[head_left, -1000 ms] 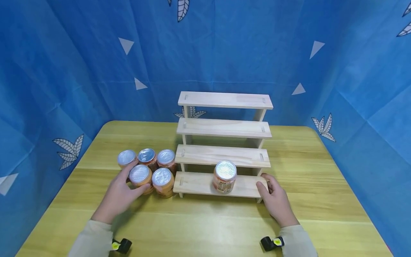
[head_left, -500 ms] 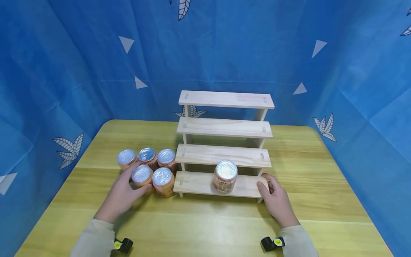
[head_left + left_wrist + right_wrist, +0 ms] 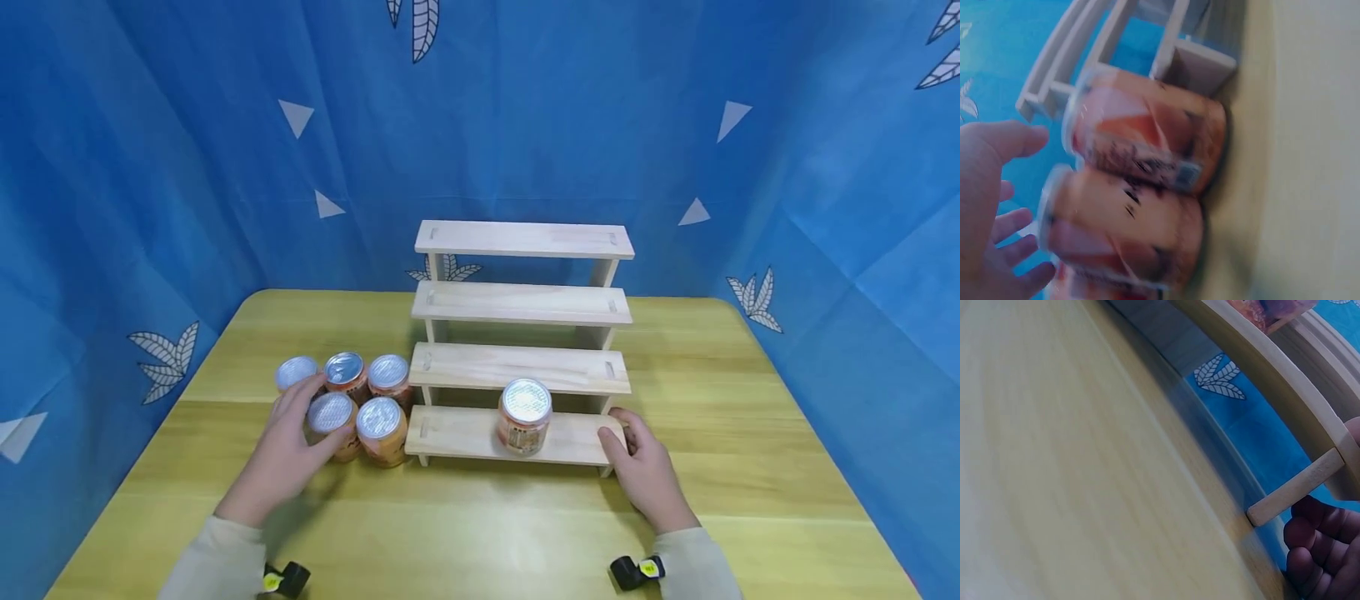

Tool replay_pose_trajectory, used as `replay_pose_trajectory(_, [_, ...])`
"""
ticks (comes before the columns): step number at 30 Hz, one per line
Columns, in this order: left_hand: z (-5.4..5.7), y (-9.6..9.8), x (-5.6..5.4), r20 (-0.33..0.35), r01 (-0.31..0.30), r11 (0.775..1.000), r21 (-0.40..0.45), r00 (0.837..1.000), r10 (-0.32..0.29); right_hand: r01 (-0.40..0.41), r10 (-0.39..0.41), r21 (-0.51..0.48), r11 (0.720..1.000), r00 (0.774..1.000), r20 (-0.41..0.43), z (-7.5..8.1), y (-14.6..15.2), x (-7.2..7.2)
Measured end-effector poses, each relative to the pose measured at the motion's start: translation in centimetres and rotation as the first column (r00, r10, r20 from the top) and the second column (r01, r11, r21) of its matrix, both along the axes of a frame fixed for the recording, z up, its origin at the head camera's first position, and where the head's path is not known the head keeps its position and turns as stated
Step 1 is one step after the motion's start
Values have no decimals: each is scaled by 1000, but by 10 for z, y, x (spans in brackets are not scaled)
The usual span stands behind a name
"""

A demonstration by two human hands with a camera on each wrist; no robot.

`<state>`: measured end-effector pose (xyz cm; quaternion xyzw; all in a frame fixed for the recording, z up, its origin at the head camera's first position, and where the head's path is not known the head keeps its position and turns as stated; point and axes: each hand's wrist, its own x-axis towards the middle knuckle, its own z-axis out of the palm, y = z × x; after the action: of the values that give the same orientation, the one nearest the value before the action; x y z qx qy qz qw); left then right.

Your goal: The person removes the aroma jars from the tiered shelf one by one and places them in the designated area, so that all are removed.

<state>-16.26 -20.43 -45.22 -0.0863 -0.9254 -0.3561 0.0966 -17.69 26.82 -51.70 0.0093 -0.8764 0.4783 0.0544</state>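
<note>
My left hand [image 3: 279, 457] is spread at the front left can [image 3: 330, 413], thumb on its near right side and fingers behind its lid. In the left wrist view, the thumb and fingertips are beside the lids, stretched apart rather than curled round a can. My right hand [image 3: 649, 468] grips the right end of a four-step wooden display shelf [image 3: 457, 430] by its lowest step. Its thumb lies on top, and in the right wrist view its curled fingers [image 3: 1300, 532] are below, by the leg. One orange-labelled can [image 3: 525, 403] stands upright on that step.
A second front can [image 3: 381, 420] stands right beside the shelf's left end. Behind it are three more, the left one [image 3: 297, 372] partly hidden by my fingers. A blue curtain [image 3: 525, 108] backs the wooden table [image 3: 480, 533].
The front left can has shifted slightly right, closer to its neighbour, with my left hand around it. My right hand keeps its grip. The head view has tilted a little.
</note>
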Motion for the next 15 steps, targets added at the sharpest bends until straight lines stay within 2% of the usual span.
replay_pose_trajectory(4, [10,15,5,-115,1,1000,5,993,0,-12,12,12,1000,1000,11,2,1,-1])
replay_pose_trajectory(8, [19,35,1,-205,43,999,1,978,-42,0,0,17,1000,1000,8,2,2,1])
replay_pose_trajectory(12, [26,55,-3,-194,104,995,-4,975,-103,3,-3,13,1000,1000,12,1,2,4])
replay_pose_trajectory(15, [31,72,-6,-165,178,984,-13,970,-178,-7,7,15,1000,1000,-4,1,0,3])
